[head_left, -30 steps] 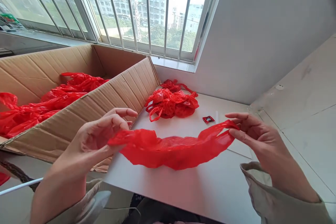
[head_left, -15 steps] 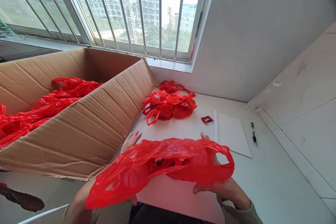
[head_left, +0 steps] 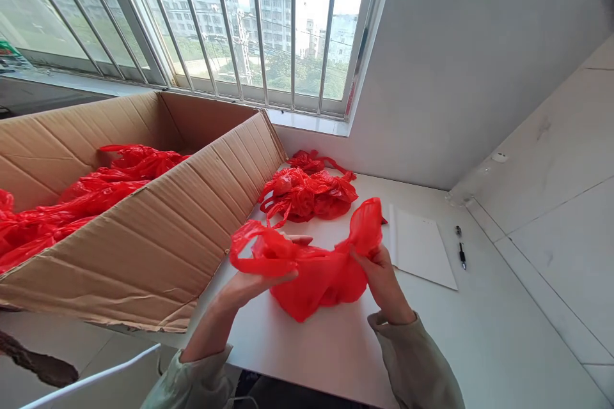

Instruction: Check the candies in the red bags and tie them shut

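Note:
A red plastic bag (head_left: 321,278) hangs gathered between my two hands above the white table (head_left: 307,351). My left hand (head_left: 273,271) is closed on its left handle, which loops up over the fingers. On the other side my right hand (head_left: 378,268) grips the bunched right handle, and a tuft of film stands up above the fist. The bag's mouth is drawn together, so what lies inside is hidden. Behind it, more crumpled red plastic bags (head_left: 311,192) lie in a heap by the wall.
A large open cardboard box (head_left: 182,230) holding red bags (head_left: 115,176) stands at the left. A white board (head_left: 422,246) lies right of my hands, with a black pen (head_left: 462,255) beyond it. A barred window (head_left: 259,32) is behind.
The bag was spread wide with its mouth open, small dark printing visible inside. Both hands have come closer together, gathering the handles and closing the mouth. The small red packet is now mostly covered.

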Tool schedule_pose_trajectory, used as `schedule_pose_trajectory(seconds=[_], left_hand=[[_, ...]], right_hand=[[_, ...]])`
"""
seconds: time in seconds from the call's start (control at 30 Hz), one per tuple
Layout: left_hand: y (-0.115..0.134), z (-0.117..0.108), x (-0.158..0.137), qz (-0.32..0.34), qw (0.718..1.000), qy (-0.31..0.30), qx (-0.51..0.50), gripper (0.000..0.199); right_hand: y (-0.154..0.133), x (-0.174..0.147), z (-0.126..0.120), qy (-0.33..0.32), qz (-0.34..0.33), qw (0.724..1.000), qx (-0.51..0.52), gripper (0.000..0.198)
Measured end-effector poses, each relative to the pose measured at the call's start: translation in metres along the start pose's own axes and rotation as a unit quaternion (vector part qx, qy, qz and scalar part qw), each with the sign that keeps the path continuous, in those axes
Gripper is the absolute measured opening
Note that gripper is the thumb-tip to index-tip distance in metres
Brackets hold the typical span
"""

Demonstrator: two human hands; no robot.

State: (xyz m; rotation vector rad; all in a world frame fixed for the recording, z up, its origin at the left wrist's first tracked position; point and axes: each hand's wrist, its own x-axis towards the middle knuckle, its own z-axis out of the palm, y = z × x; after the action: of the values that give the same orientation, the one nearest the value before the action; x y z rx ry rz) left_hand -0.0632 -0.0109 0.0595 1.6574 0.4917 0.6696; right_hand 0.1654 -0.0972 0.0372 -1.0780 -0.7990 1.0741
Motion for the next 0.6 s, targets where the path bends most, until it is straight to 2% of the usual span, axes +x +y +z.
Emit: schedule_pose_trajectory(seconds=[0.07,0.17,0.2,0.27,0.3,0.37,0.43,0.5,0.6], left_hand=[[-0.012,0.001,-0.003,-0.004,0.997,-0.049,-0.054,0.059],[-0.02,0.005,-0.004,0.028,0.995,-0.052,-0.078,0.086],[-0.018,0.007,-0.003,0.03,0.996,-0.052,-0.063,0.087],[-0.012,0.01,0.0,0.019,0.997,-0.065,-0.036,0.069],[-0.008,0.012,0.001,0.012,0.997,-0.066,-0.043,0.052],[-0.003,0.018,0.003,0.006,0.995,-0.054,-0.089,0.023],[0.0,0.025,0.006,0.009,0.985,-0.016,-0.17,0.034],[-0.001,0.034,0.011,-0.018,0.972,0.047,-0.231,0.042],[-0.002,0.046,0.019,-0.103,0.951,0.123,-0.264,0.041]], right_hand=[[0.001,-0.003,-0.001,-0.055,0.012,0.998,-0.026,0.026],[-0.001,-0.009,-0.002,-0.148,0.001,0.987,-0.056,0.042],[-0.002,-0.01,-0.002,-0.172,-0.002,0.983,-0.066,0.044],[-0.002,-0.012,-0.001,-0.192,-0.005,0.978,-0.081,0.029],[-0.001,-0.012,0.001,-0.18,0.002,0.981,-0.075,0.019],[0.004,-0.011,0.005,-0.113,0.036,0.993,-0.004,0.015],[0.01,-0.007,0.011,-0.022,0.086,0.989,0.117,0.019],[0.017,-0.002,0.015,0.048,0.12,0.971,0.201,0.021],[0.025,0.003,0.019,0.098,0.127,0.962,0.221,0.022]])
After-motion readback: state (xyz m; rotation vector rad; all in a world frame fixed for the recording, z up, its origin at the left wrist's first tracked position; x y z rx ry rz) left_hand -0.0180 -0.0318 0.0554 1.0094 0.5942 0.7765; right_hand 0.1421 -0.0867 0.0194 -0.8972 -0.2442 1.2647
